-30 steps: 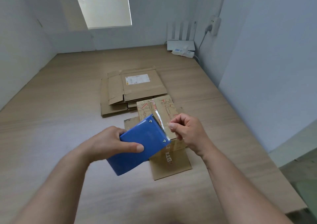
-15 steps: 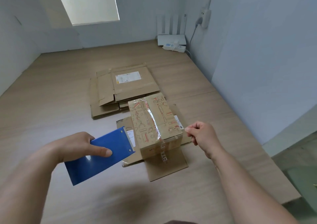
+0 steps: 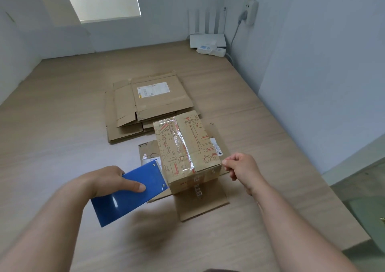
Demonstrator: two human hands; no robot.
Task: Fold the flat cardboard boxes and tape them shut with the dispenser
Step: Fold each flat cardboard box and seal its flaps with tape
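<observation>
A folded cardboard box (image 3: 187, 148) with red and brown print stands on flat cardboard (image 3: 203, 205), clear tape running along its top seam. My left hand (image 3: 108, 180) grips the blue tape dispenser (image 3: 129, 194) just left of the box, its front edge near the box's lower left corner. My right hand (image 3: 241, 169) hovers at the box's right front corner, fingers curled closed; whether they pinch anything I cannot tell. A stack of flat cardboard boxes (image 3: 145, 105) lies behind.
The wooden table (image 3: 62, 146) meets walls at the back, left and right. A white router (image 3: 208, 38) and power strip (image 3: 211, 50) sit in the far right corner. The table's right edge (image 3: 333, 198) drops to the floor.
My left hand pulled the blue dispenser down and left off the box top, then back toward its corner. My right hand moved from the box top to its right front corner.
</observation>
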